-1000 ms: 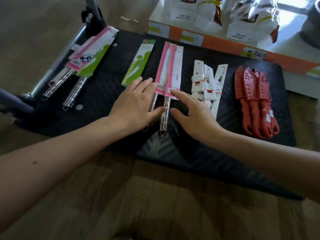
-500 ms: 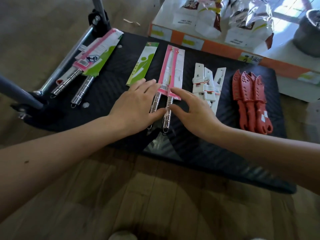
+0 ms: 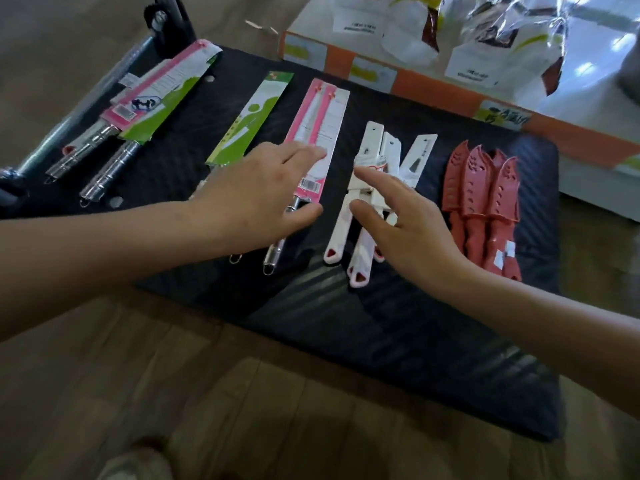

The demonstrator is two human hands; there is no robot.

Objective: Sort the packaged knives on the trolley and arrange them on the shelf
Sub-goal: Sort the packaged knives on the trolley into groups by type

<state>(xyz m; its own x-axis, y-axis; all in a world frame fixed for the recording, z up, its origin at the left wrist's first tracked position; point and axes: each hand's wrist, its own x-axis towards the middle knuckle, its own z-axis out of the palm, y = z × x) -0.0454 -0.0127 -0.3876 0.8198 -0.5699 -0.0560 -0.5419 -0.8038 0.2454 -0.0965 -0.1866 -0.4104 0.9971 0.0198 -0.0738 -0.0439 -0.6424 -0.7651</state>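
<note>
Packaged knives lie in groups on the black trolley deck (image 3: 398, 323). My left hand (image 3: 256, 199) lies flat, fingers straight, on the two pink-sleeved steel-handled knives (image 3: 322, 133). My right hand (image 3: 398, 230) hovers with spread fingers over the white-handled knives (image 3: 374, 157); contact is unclear. Beside my left hand sits a single green-sleeved knife (image 3: 252, 126). A pink and green pair of larger knives (image 3: 152, 98) lies at the far left. Red plastic knives (image 3: 485, 202) are stacked at the right.
The trolley's folded handle (image 3: 86, 105) runs along the left edge. An orange-edged shelf base (image 3: 433, 84) with bagged goods (image 3: 485, 32) stands just behind the trolley. Wooden floor (image 3: 173, 393) surrounds the front, and a shoe tip (image 3: 135, 462) shows at the bottom.
My right hand has left the pink-sleeved knives and moved right, over the white-handled ones. My left hand has slid forward onto the pink sleeves. The view has shifted closer.
</note>
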